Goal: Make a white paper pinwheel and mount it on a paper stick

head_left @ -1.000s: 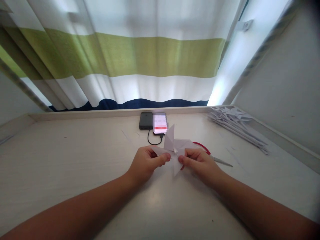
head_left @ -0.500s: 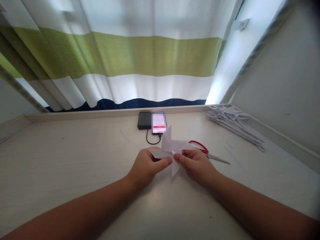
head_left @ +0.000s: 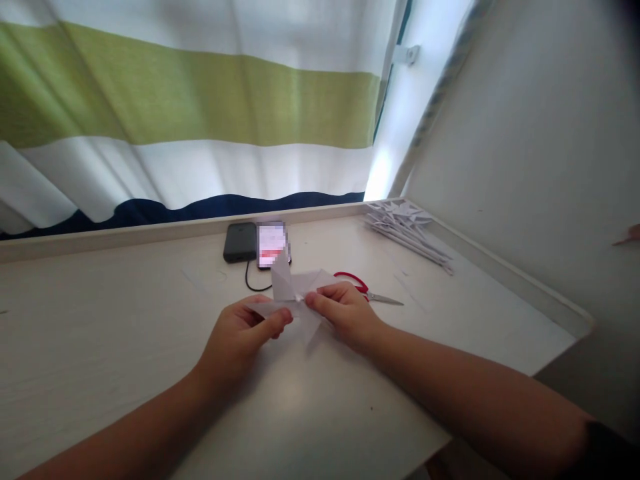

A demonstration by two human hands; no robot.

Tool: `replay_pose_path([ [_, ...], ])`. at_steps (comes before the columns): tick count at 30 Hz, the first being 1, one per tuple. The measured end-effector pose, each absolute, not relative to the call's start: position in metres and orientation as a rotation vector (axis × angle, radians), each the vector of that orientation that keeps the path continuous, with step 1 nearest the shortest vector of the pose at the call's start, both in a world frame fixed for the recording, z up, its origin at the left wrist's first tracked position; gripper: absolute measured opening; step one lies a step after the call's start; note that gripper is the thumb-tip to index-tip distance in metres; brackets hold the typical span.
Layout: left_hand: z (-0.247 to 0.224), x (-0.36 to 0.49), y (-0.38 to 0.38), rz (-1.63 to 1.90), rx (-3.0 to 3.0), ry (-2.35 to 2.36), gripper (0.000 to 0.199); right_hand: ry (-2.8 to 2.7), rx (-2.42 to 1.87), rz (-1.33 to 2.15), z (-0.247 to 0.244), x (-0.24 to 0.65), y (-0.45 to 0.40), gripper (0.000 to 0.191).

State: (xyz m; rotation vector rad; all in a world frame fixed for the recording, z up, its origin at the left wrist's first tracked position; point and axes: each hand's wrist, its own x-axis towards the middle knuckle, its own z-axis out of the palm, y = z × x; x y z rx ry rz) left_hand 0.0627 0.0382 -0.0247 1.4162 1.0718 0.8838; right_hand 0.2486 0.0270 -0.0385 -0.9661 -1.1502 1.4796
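Between my two hands is a white paper pinwheel point(head_left: 284, 285), its folded blades spread out and its centre towards me. My left hand point(head_left: 250, 327) pinches the left blade, thumb on top and fingers underneath. On the other side, my right hand point(head_left: 345, 310) grips the pinwheel near its centre, the thumb lying beside the middle. Just behind my right hand are red-handled scissors point(head_left: 383, 298), lying on the white table point(head_left: 125, 347) with their blades pointing right. My right hand partly hides their handles.
A black power bank point(head_left: 240, 242) and a phone point(head_left: 271, 243) joined to a cable point(head_left: 257, 288) stand behind the pinwheel. Towards the back right corner lies a pile of white paper pinwheels with sticks point(head_left: 407, 230). A raised ledge point(head_left: 150, 235) edges the table below the curtain point(head_left: 215, 100).
The view has turned to the right, so everything appears shifted left and the table's right edge shows. Both hands keep hold of the pinwheel, which is tilted slightly differently.
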Motion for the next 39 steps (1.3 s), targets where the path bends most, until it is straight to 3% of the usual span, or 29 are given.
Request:
replay_pose_path([
  [17,-0.025,0.063,0.037,0.897,1.380,1.059,0.022,-1.340,-1.052,1.280,-0.032,0.253,0.026,0.036],
  [22,-0.035,0.063,0.039,1.004,1.197,0.953,0.034,-1.412,-1.114,1.222,-0.032,0.254,0.025,0.036],
  [28,-0.033,0.064,0.038,0.941,1.156,0.933,0.022,-1.286,-1.060,1.412,-0.035,0.251,0.023,0.025],
  [39,-0.037,0.066,0.039,0.990,1.143,0.871,0.022,-1.284,-1.032,1.448,-0.030,0.245,0.018,0.028],
])
